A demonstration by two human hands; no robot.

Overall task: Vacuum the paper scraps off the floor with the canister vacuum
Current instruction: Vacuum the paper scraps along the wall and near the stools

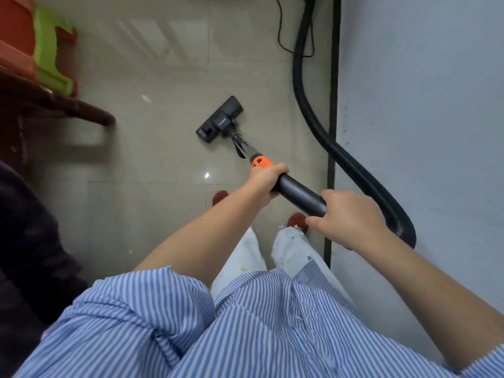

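Above the floor head, both hands — left hand, right hand — curl fingers round the wand.

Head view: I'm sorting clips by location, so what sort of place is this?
Probably an indoor room, perhaps in a home: glossy tiled floor, painted wall with dark baseboard, stacked plastic stools.

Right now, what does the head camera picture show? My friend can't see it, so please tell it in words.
A person grips a black vacuum wand with both hands, left hand ahead of right hand, its floor head on the beige tiled floor. A ribbed black hose loops along the pale wall.
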